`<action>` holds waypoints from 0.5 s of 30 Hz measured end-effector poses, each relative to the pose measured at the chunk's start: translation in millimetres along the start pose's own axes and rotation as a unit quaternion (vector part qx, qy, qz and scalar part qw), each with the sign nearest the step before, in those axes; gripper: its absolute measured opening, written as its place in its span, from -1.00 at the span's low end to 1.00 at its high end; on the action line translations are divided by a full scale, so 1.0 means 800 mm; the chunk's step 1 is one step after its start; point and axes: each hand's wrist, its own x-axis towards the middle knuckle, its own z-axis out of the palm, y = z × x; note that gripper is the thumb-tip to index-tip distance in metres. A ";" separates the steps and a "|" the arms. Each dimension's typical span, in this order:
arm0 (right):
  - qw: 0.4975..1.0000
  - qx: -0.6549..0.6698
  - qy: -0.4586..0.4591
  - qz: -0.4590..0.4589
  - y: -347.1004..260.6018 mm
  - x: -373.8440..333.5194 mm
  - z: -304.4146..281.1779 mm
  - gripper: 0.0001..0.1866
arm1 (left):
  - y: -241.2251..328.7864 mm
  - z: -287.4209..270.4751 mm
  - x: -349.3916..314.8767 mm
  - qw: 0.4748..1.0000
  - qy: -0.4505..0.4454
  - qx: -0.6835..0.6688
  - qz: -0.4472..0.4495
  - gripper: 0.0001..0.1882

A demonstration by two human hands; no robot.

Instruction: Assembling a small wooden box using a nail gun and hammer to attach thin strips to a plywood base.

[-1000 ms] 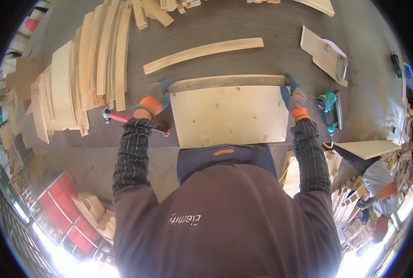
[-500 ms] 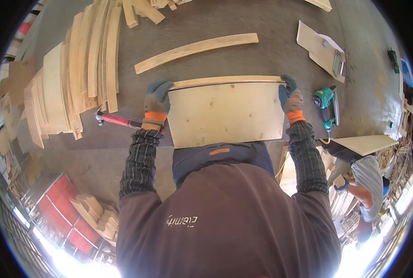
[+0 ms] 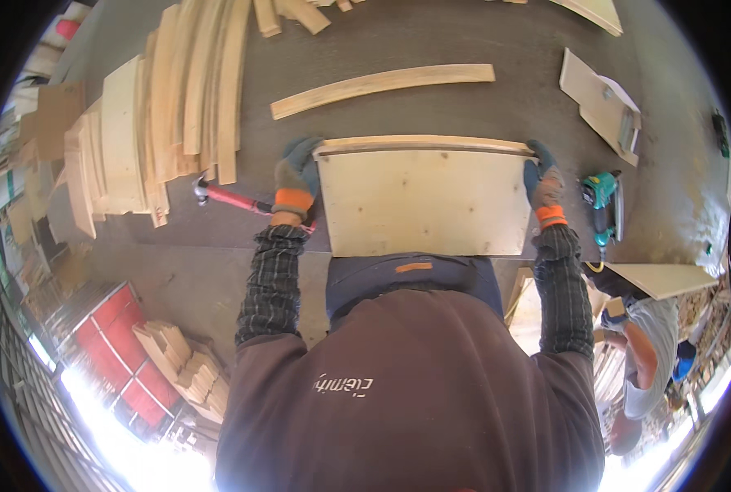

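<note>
A pale plywood panel (image 3: 423, 205) lies in front of me, its near edge by my waist. Along its far edge runs a narrow wooden strip (image 3: 423, 143), with a darker band between strip and panel. My left hand (image 3: 298, 179), in a grey-blue glove with an orange cuff, is closed around the far left corner. At the far right corner my right hand (image 3: 543, 182), gloved alike, grips strip and panel together; some fingertips are hidden. A hammer (image 3: 238, 199) with a red handle lies beside my left wrist. Past my right hand rests a green nail gun (image 3: 601, 197).
One loose wooden slat (image 3: 382, 87) lies beyond the panel on the dark table (image 3: 521, 107). Stacked slats (image 3: 193, 90) stand at left. An odd-shaped board piece (image 3: 599, 102) lies at far right. Another person (image 3: 648, 344) holds a small block at lower right.
The whole scene has shifted rightward in the picture as my view turned. Both hands keep their grip on the panel's corners. The person at lower right has moved an arm.
</note>
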 end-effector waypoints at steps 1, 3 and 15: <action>0.999 -0.052 -0.006 0.003 -0.005 0.002 -0.005 -0.57 | 0.003 -0.001 -0.001 1.000 -0.004 0.005 -0.006 -0.67; 0.998 -0.054 -0.013 0.016 -0.015 0.004 -0.004 -0.58 | -0.024 0.003 -0.006 0.999 -0.006 -0.011 -0.051 -0.67; 0.990 -0.111 -0.041 0.081 0.012 0.002 0.001 -0.56 | 0.011 0.027 -0.056 0.958 0.023 -0.101 -0.267 -0.61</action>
